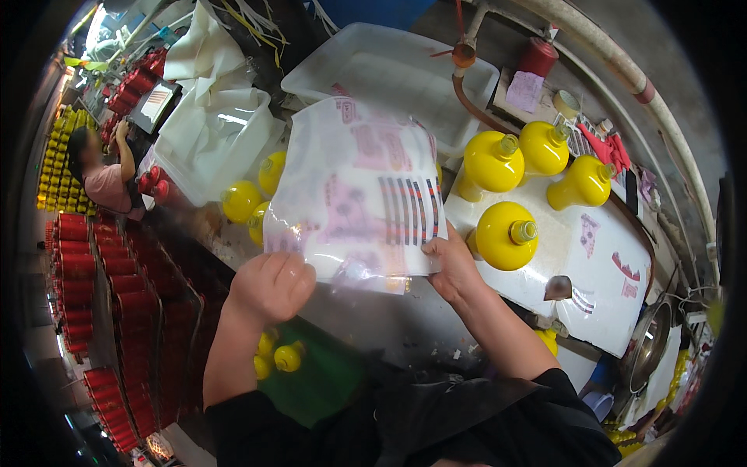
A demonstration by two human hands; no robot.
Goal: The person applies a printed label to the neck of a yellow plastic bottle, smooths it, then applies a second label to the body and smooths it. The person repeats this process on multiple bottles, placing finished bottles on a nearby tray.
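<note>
Between my two hands stretches a large translucent decal sheet (311, 179) with pink printed patterns and a row of dark stripes on its right side. The fingers of my left hand (274, 288) are curled closed at its lower left corner. My right hand (454, 268) pinches the lower right edge, thumb on top. Just right of the sheet, several glossy yellow bottles (502, 237) stand on a white work board (556, 210). More yellow bottles (242, 201) show partly behind the sheet's left edge. A few loose pink decal pieces (590, 236) lie on the board.
Behind the sheet sits a wide white tub (366, 58); a white bin (206, 148) draped with sheeting is at its left. Stacks of red containers (128, 288) fill the left side. A co-worker (109, 175) is at far left. A pipe (622, 62) arches along the upper right.
</note>
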